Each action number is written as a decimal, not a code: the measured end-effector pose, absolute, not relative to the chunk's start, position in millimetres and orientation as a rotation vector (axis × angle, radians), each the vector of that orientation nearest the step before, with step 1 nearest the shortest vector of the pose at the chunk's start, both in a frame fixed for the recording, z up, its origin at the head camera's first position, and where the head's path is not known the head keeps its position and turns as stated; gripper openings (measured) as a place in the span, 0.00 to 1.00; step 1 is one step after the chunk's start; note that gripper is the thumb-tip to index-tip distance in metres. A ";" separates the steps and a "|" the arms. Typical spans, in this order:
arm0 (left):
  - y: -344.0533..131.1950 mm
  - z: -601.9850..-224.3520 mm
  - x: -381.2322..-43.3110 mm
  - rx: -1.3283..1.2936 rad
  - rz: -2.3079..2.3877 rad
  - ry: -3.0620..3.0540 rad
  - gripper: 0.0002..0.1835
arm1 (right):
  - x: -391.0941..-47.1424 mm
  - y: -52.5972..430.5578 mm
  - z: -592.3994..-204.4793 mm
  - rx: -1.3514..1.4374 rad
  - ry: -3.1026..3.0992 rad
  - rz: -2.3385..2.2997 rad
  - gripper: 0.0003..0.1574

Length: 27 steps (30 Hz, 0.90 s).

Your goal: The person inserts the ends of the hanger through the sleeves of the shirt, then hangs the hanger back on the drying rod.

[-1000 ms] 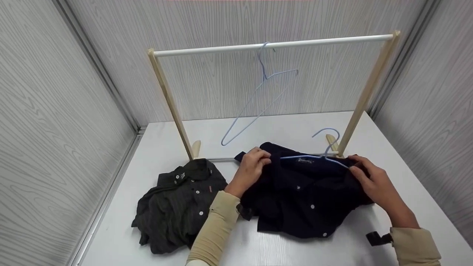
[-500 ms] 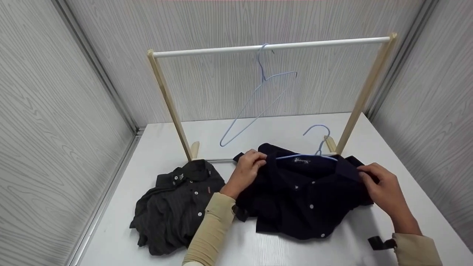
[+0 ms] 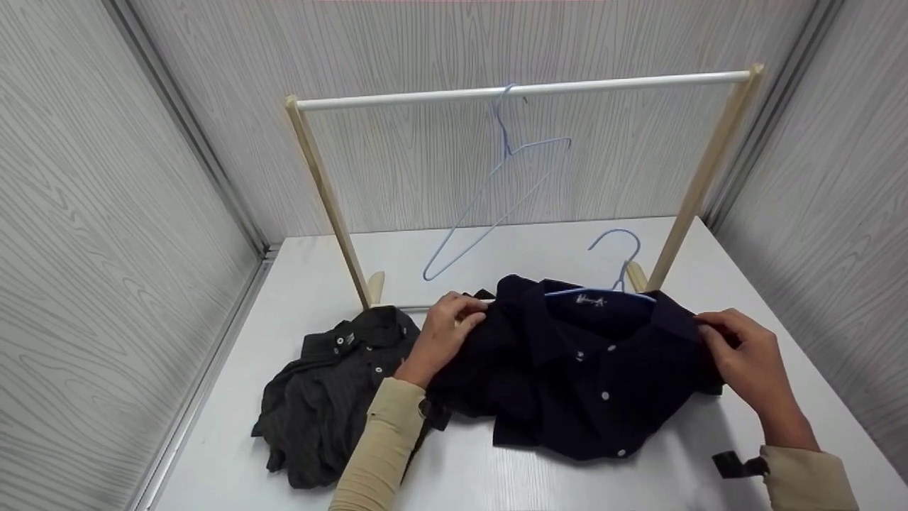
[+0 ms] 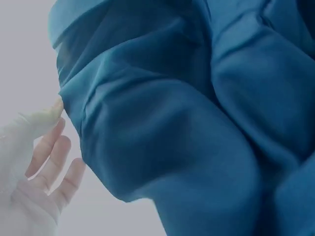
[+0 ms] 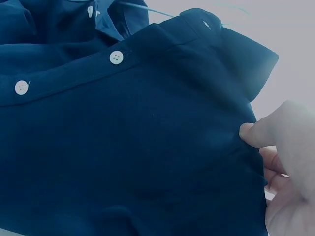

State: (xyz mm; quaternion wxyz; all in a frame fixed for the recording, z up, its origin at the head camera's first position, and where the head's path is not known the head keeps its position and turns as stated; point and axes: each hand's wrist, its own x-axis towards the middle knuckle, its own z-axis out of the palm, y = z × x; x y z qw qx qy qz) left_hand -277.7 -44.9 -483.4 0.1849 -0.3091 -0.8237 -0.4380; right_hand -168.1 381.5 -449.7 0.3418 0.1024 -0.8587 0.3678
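A navy button-up shirt point(image 3: 589, 383) lies front up on the white table, its collar around a light blue wire hanger point(image 3: 638, 247). The hanger's hook stands out above the neck opening; its arm ends are hidden inside the cloth. My left hand point(image 3: 443, 333) pinches the shirt near the shoulder or sleeve on the left, and in the left wrist view the thumb point(image 4: 54, 112) touches the cloth's edge. My right hand point(image 3: 748, 355) pinches the opposite shoulder just beyond the collar; in the right wrist view its thumb point(image 5: 258, 132) lies on top of the fabric.
A dark grey shirt point(image 3: 330, 404) lies crumpled on the table point(image 3: 525, 482) at left, partly behind my left forearm. Behind stands a small rack with wooden posts point(image 3: 695, 191) and a white rod point(image 3: 397, 97), where another blue hanger point(image 3: 505, 142) hangs. Panelled walls surround the table.
My left hand has moved left from beside the collar toward the sleeve. The right hand has shifted right along the shoulder, and the collar's right side now covers the hanger's arm.
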 end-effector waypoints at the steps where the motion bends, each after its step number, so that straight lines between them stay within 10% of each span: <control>1: -46.5 -482.4 -276.4 -0.879 -1.217 -2.321 0.08 | -168.2 381.9 -449.1 0.255 -2.234 0.954 0.13; 27: -23.3 -356.7 -250.2 -1.241 -0.967 -2.105 0.09 | -172.2 367.7 -419.7 0.073 -2.192 0.908 0.10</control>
